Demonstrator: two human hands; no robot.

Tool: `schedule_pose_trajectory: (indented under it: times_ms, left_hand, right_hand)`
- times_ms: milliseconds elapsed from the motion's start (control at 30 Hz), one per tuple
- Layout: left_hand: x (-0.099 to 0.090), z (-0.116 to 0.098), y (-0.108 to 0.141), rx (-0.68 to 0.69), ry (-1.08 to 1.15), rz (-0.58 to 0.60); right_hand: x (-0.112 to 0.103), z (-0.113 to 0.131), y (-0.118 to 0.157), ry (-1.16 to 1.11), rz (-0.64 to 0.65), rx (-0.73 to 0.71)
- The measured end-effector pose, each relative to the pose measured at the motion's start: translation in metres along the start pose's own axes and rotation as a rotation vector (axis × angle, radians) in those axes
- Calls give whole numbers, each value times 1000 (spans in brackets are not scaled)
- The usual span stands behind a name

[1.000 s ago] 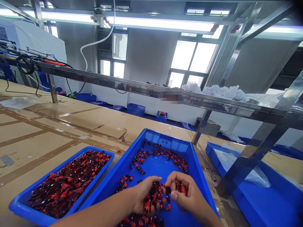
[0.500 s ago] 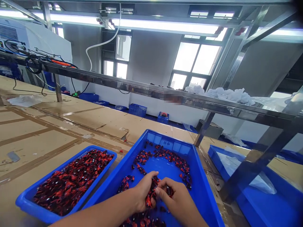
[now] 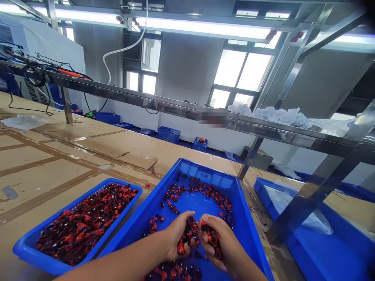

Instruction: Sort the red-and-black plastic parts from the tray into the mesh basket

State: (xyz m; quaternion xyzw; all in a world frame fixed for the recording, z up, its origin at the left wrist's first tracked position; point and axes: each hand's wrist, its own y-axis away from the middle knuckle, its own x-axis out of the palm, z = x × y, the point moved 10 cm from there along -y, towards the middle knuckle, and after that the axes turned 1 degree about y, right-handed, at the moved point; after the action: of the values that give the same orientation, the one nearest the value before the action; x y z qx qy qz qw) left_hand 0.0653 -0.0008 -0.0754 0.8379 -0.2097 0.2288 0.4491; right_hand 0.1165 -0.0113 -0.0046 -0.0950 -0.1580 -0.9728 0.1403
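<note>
Both hands are over a deep blue bin [image 3: 252, 230]. My left hand [image 3: 175, 234] cups a handful of small red-and-black pieces [image 3: 190, 231], thumb up and fingers curled beneath. Close on its right, my right hand [image 3: 224, 242] is closed around more of the same pieces [image 3: 213, 241], some showing between thumb and fingers. Loose red-and-black pieces [image 3: 216, 195] form a ring on the bin floor, with a further pile below my hands. Their exact kind is too small to make out; some look like little rings.
A shallower blue basket [image 3: 22, 248] heaped with similar pieces stands left. At right, another blue tray [image 3: 331, 249] holds a clear plastic bag [image 3: 301, 207]. A metal post [image 3: 307, 195] and a shelf rail [image 3: 164, 105] cross beyond the bin. Cardboard [image 3: 96, 146] covers the table.
My right hand has drawn slightly right, away from the left, and turned so the pieces in it show. My left hand stays cupped. The whole view has shifted slightly.
</note>
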Motion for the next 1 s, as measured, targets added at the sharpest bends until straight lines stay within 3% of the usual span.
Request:
schedule_pose_trajectory:
  times_ms: [133,367,467,533,600,700,767,867,1000]
  left_hand:
    - [2,2,0,-5,38,39]
    - [0,0,-1,28,-6,21]
    - [0,1,-2,24,-15,29]
    - [4,2,-1,4,11,76]
    - [9,3,0,-5,18,110]
    - [6,0,2,37,-21,35]
    - [1,-5,4,106,-59,-49]
    - [-3,-9,7,173,-84,-128]
    - [-2,-12,11,199,-56,-147]
  right_hand:
    - [7,0,1,-207,85,3]
    - [11,7,2,-449,121,-29]
    - [4,14,2,-434,67,-89]
    - [-6,19,1,-276,-38,-147]
    - [-16,31,4,70,-172,-256]
    - [-9,58,14,719,-300,-469]
    - [1,62,18,993,-311,-525]
    - [8,56,18,1148,-300,-500]
    - [16,53,19,1217,-305,-520]
